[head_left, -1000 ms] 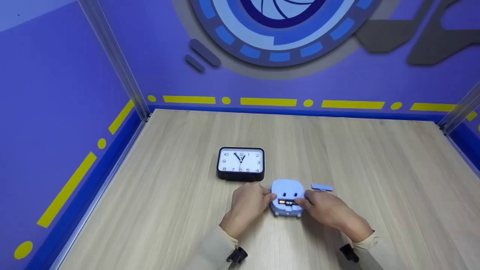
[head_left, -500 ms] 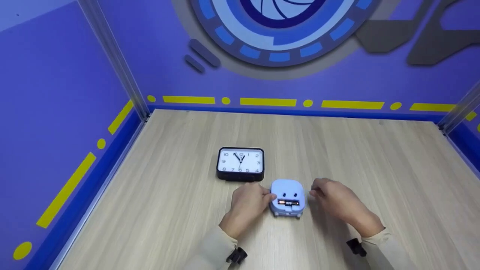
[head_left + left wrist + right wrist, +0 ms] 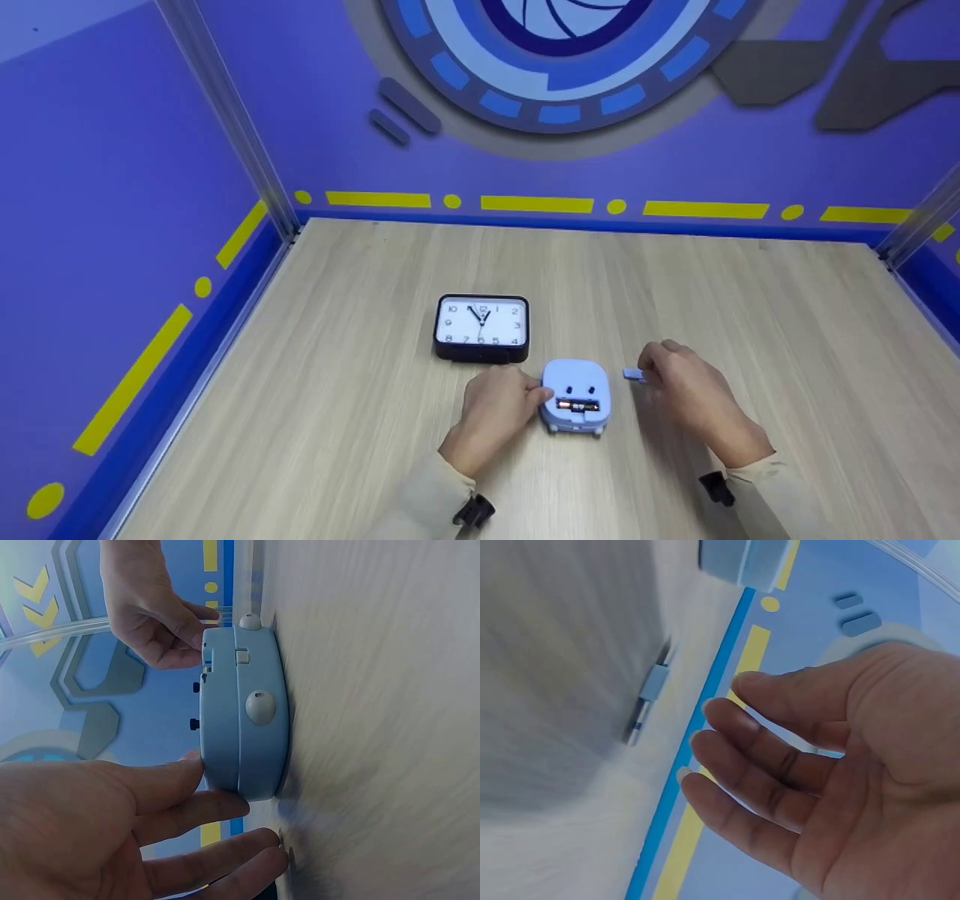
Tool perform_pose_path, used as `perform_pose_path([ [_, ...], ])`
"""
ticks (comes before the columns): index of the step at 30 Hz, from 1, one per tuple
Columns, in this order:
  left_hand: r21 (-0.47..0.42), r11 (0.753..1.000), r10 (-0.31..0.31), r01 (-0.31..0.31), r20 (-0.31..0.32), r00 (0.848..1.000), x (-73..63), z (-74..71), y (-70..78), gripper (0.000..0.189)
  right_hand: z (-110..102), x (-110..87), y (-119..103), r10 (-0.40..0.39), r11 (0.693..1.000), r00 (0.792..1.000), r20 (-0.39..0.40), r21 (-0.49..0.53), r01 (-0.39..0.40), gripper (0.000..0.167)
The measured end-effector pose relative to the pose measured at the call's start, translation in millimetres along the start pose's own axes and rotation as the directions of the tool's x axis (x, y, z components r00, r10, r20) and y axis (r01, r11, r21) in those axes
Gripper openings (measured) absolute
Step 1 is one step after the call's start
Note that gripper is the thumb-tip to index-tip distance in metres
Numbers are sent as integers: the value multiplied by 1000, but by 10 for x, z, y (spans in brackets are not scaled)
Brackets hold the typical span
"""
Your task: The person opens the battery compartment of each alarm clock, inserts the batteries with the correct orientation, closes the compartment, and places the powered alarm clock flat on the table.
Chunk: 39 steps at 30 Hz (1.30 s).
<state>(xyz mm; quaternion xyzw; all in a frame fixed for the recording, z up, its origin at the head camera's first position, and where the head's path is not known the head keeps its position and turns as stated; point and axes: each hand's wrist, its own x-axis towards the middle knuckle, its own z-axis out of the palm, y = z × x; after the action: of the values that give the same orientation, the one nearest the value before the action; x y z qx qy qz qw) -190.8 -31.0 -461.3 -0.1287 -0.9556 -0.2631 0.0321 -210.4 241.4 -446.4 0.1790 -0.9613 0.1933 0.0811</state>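
Note:
A small light-blue clock-like case (image 3: 576, 373) lies on its front, with two black knobs on its back. In its uncovered battery slot sits a battery (image 3: 577, 406). My left hand (image 3: 496, 401) pinches the left side of the case between thumb and forefinger, as the left wrist view also shows. To the right of the case lies the light-blue battery cover (image 3: 632, 373), partly hidden behind my right hand (image 3: 694, 390). In the right wrist view, the right hand's loosely bent fingers hold nothing and are apart from the battery cover (image 3: 654, 682).
A black rectangular alarm clock (image 3: 481, 324) lies face up just behind the left hand. The wooden tabletop (image 3: 360, 300) is bounded by blue printed walls (image 3: 525, 172) at the back and sides.
My right hand has left the battery slot and moved right, to the battery cover's right end, passing over the cover. The left hand keeps its hold on the case.

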Motion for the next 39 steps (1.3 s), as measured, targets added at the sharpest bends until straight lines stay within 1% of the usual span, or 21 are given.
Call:
perform_pose_path([
  [6,-6,1000,2,-2,-1,1000,-5,-8,-1,16,73,16,55,-11,1000,1000,-19,14,11,18],
  [9,-10,1000,1,-1,4,1000,-4,-9,-2,16,107,21,87,-27,999,999,-24,16,28,20],
  [13,-15,1000,4,-4,5,1000,-8,-5,-9,18,154,21,132,-44,999,999,-8,11,44,26],
  [19,-7,1000,6,-6,-4,1000,-11,-7,5,13,184,16,148,-40,999,999,32,-2,40,26],
  [25,10,1000,-7,7,-7,1000,-11,0,7,12,192,19,162,-45,998,998,37,-36,47,27],
  [31,17,1000,1,-1,-11,1000,-7,4,13,12,192,22,189,-80,995,996,25,-53,82,23],
  [39,4,1000,-2,2,-6,1000,-1,2,7,10,192,28,207,-136,987,990,-23,-88,133,17],
])
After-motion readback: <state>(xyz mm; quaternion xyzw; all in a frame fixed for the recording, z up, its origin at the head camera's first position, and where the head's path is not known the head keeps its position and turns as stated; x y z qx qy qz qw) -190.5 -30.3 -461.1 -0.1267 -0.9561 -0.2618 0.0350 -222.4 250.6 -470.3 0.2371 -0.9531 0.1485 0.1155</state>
